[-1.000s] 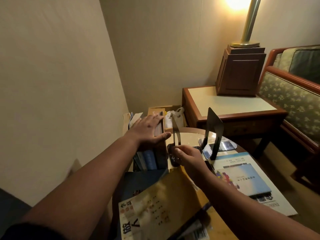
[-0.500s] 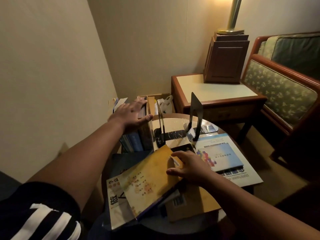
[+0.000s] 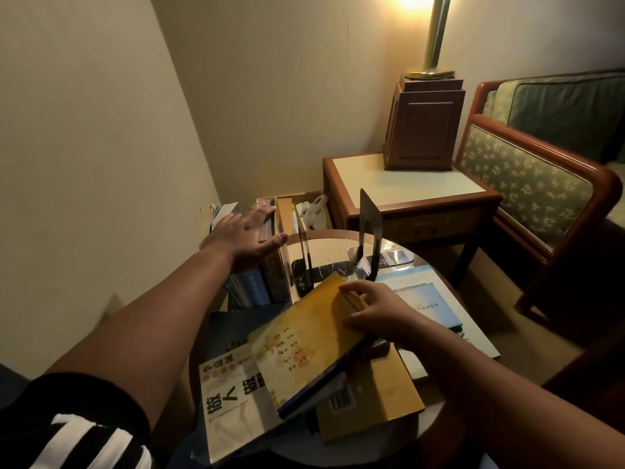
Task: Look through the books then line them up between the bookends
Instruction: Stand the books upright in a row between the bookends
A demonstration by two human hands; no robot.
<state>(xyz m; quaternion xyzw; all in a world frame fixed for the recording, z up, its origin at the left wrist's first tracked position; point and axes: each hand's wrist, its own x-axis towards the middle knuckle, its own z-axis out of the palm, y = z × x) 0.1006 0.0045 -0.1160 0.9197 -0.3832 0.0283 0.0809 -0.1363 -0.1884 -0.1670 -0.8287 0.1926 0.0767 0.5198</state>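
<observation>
Two black metal bookends stand on the round table: the left bookend (image 3: 303, 257) and the right bookend (image 3: 369, 231), with a gap between them. My left hand (image 3: 248, 233) rests flat, fingers spread, on top of a row of upright books (image 3: 260, 282) left of the left bookend. My right hand (image 3: 378, 309) grips the far edge of a yellow book (image 3: 301, 346), which lies tilted on a pile. Under it lie a white book with large characters (image 3: 230, 397) and a tan book (image 3: 382, 401). A blue-covered book (image 3: 429, 302) lies to the right.
The round table (image 3: 429, 424) is crowded with loose books. Behind it stands a wooden side table (image 3: 406, 187) with a lamp base (image 3: 424, 123). An upholstered armchair (image 3: 527, 170) is at the right. A cardboard box with a plastic bag (image 3: 313, 209) sits by the wall.
My right hand left the left bookend, came back toward me and took hold of the yellow book's edge. My left hand stayed on the upright books.
</observation>
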